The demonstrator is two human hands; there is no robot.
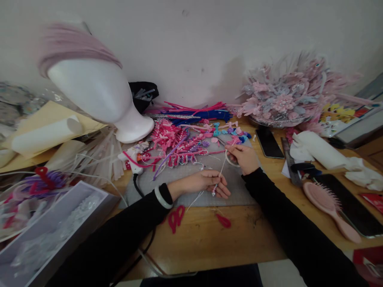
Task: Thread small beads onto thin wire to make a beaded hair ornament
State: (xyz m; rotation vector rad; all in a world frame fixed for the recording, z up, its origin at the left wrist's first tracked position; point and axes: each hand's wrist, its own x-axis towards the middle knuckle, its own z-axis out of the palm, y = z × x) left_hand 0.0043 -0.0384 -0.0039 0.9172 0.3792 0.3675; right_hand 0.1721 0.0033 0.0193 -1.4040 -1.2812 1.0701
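Over the grey mat (239,191), my left hand (212,182) is palm up with its fingers spread, and a thin beaded strand (214,190) hangs at its fingers. The fingers of my right hand (243,156) are closed around white-handled scissors (231,160), whose blades point up and left. A fine thread runs between the two hands. Behind them lie pink fuzzy flower pieces (167,137), a purple stem (170,156) and small blue and pink pieces (231,129). Red loops (176,218) and a single red petal (223,220) rest on the wood near the front edge.
A white foam head (95,87) stands back left, beside a white glue gun (133,163). A box of clear bags (60,231) is front left. Right are a phone (269,142), a pink brush (323,197) and a pink flower arrangement (284,95).
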